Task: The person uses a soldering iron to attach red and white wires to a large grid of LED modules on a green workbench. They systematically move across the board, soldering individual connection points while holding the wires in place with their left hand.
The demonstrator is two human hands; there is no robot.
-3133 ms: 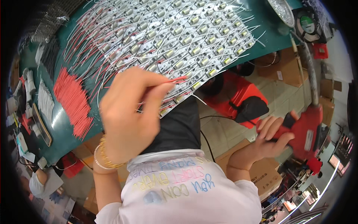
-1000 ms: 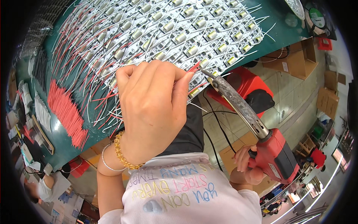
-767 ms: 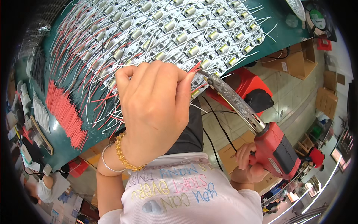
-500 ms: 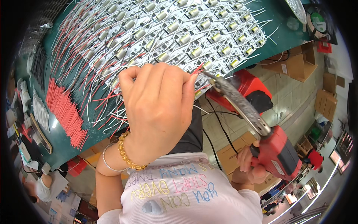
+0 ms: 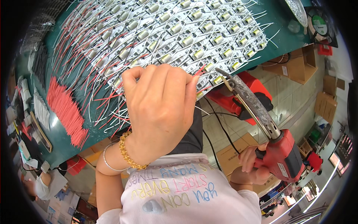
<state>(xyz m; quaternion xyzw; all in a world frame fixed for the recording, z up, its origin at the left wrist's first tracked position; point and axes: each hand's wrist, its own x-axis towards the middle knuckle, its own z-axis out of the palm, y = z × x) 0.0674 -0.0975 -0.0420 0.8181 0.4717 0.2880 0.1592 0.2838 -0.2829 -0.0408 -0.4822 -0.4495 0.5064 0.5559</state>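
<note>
A sheet of white circuit boards lies on the bench, with silver-yellow cylindrical parts and many thin red, white and black wires across it. Over its near edge my left hand is closed, with a short red wire pinched between thumb and forefinger. The rest of its fingers are bent down, hiding what lies beneath. My right hand grips a red-and-black soldering gun by its handle, at the right beyond the bench edge. Its long metal barrel slants up left, and the bent tip stands slightly right of the red wire.
Bundles of red wires, white wires and black wires lie at the left on the green bench. A red-and-black case sits below the right bench edge, near cables and an open cardboard box.
The soldering gun's tip has drawn back to the right, away from the red wire's end. My left hand keeps its pinch in nearly the same place.
</note>
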